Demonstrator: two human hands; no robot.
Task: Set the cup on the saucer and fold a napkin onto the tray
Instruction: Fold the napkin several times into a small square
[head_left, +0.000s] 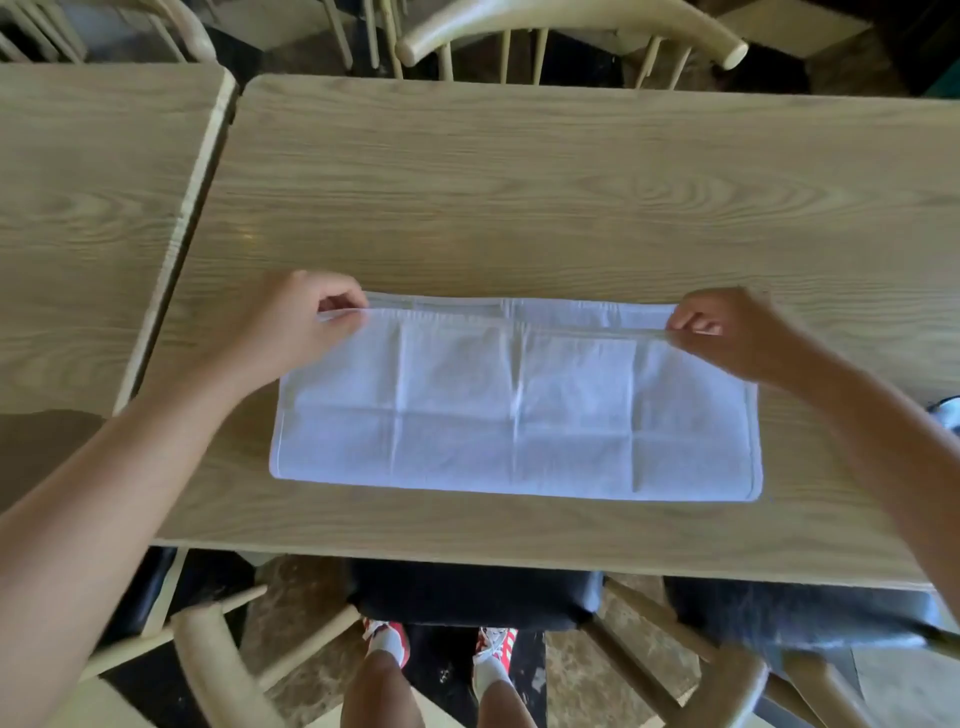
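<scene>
A white cloth napkin (517, 410) lies folded in half on the wooden table (519, 197), its long side running left to right, with crease lines across it. My left hand (301, 322) pinches the far left corner of the top layer. My right hand (727, 332) pinches the far right corner. The top layer's far edge sits slightly short of the bottom layer's edge. No cup, saucer or tray is in view.
A second wooden table (88, 208) adjoins on the left with a narrow gap. Pale wooden chairs (571, 31) stand beyond the far edge. A black-cushioned chair (472, 592) is tucked under the near edge. A small blue-and-white object (948, 410) peeks in at the right edge.
</scene>
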